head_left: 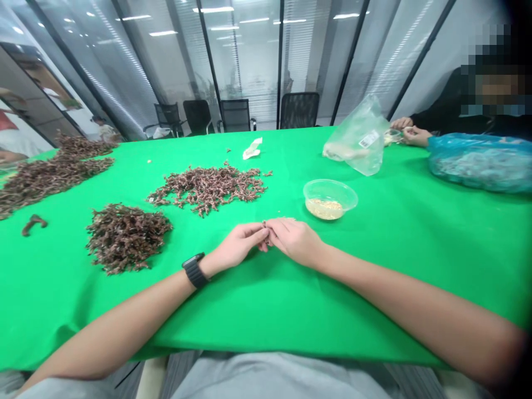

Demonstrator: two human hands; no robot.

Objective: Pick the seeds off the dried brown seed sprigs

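Note:
Above the green cloth, my left hand (245,242) and my right hand (296,238) meet at the fingertips. Both are closed in a pinch on a small knobbly brown dried piece (265,224), mostly hidden by the fingers. Similar twig-like pieces lie in a loose spread pile (211,187) beyond my hands and in a denser heap (127,238) to the left. Just past my right hand stands a clear plastic bowl (330,194) with small tan bits like seeds at its bottom. A few pale bits lie on the cloth near my right fingers.
More brown pieces lie in a long pile (50,172) at far left, near a single curved brown piece (34,224). A crumpled wrapper (252,148), a clear plastic bag (359,138) and a full blue bag (482,163) stand farther back. A co-worker's hands (409,130) work at back right.

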